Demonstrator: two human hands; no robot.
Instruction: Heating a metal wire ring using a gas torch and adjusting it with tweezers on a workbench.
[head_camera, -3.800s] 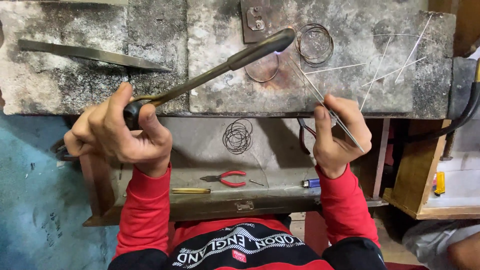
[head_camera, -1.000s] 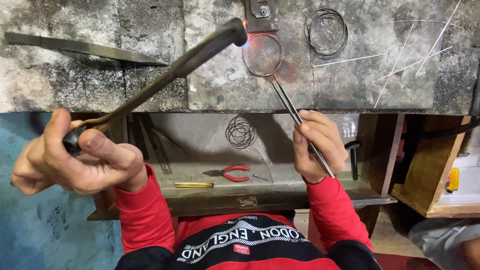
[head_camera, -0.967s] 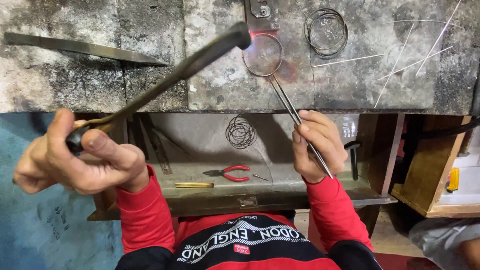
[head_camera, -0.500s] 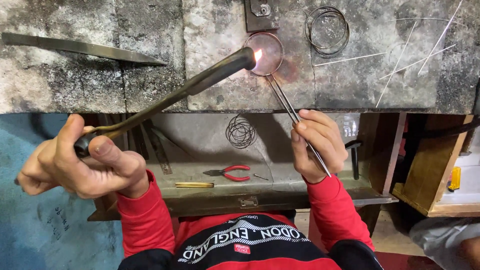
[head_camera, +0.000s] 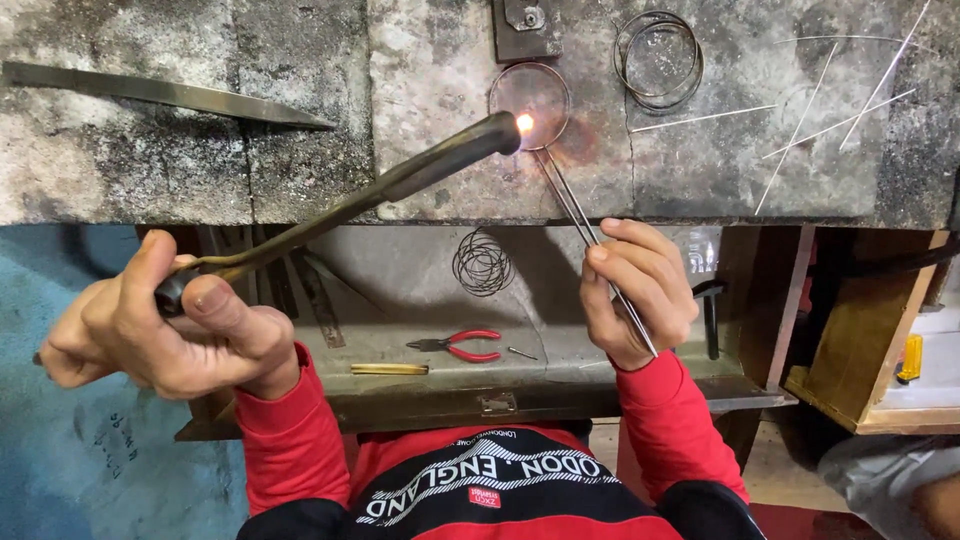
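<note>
Steel ring (head_camera: 530, 93): upper centre, under flame.
My left hand (head_camera: 165, 330): fist around torch (head_camera: 400, 180).
My right hand (head_camera: 640, 290): fingers pinching tweezers (head_camera: 580, 215).

On the stone surface (head_camera: 300, 160) there is one torch (head_camera: 400, 185), one pair of tweezers (head_camera: 585, 225) and one wire ring (head_camera: 530, 95) at 12 o'clock. One bundle of rings (head_camera: 658, 60) lies at 1 o'clock. On the shelf (head_camera: 560, 380) are one coil (head_camera: 483, 263), one pair of pliers (head_camera: 455, 346) and one brass rod (head_camera: 389, 369).
</note>
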